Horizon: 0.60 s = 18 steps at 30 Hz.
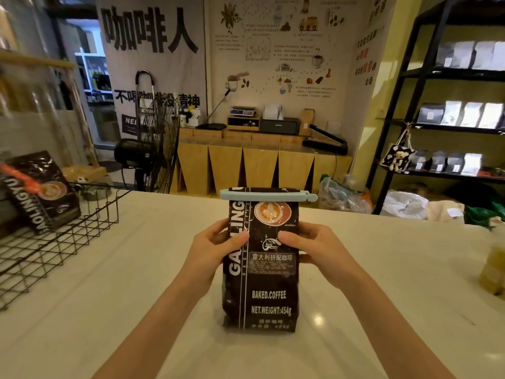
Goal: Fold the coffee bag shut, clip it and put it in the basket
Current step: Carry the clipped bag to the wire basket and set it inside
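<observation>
Both hands (pixel 216 250) steady clipped coffee bag (pixel 262 283) on pale counter (pixel 109 310).

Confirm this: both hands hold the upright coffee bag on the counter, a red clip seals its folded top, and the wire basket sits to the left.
One detail is wrong: the clip on the bag is pale blue, not red, as the head view shows. Both hands, left and right, do hold it upright on the counter, with the basket to the left.

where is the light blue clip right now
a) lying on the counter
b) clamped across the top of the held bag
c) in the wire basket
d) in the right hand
b: the light blue clip sits across the folded top of the coffee bag, which the left hand and right hand hold upright.
</observation>
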Available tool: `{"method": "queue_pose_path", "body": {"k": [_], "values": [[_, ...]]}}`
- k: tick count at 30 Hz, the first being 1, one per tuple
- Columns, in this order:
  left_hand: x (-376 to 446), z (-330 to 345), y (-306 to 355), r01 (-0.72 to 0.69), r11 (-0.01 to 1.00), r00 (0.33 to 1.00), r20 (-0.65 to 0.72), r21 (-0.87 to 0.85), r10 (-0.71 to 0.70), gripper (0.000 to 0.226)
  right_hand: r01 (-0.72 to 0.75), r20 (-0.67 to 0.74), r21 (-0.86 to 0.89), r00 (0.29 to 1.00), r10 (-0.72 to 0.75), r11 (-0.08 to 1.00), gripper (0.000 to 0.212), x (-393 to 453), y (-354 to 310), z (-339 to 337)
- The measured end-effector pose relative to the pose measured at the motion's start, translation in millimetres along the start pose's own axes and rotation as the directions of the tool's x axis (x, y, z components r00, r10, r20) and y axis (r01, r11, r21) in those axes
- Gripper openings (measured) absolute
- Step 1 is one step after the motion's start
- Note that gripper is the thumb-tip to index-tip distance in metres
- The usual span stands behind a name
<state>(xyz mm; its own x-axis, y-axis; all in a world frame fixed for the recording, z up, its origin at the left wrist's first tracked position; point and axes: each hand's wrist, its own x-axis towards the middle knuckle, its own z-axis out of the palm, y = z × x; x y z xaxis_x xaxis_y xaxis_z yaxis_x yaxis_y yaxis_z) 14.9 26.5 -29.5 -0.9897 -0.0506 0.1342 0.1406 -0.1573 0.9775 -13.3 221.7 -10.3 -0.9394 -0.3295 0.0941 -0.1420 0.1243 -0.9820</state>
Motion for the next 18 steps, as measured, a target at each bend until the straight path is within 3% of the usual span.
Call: {"method": "queue_pose_path", "body": {"k": [2,4,11,18], "values": [[0.1,-7.2,6.5,-0.019,1.0,1.0,-0.017,-0.008,0.019,0.041,0.056,0.009,0.006,0.998,-0.056,0.998,0.028,6.2,-4.3,6.3],[1.7,-19.5,18.4,-0.057,0.998,0.998,-0.031,-0.003,0.057,0.042,0.099,0.021,0.012,0.995,-0.099,0.995,0.018,15.4,-13.9,18.3],[4.3,-100.9,76.3,-0.227,0.972,0.96,-0.155,0.052,0.233,0.034,0.236,0.104,0.067,0.965,-0.242,0.969,0.013,71.6,-60.7,101.0],[-0.1,-215.5,128.5,-0.359,0.913,0.848,-0.341,0.192,0.405,0.031,0.31,0.176,0.179,0.924,-0.34,0.934,0.011,132.9,-101.5,229.0]]}}
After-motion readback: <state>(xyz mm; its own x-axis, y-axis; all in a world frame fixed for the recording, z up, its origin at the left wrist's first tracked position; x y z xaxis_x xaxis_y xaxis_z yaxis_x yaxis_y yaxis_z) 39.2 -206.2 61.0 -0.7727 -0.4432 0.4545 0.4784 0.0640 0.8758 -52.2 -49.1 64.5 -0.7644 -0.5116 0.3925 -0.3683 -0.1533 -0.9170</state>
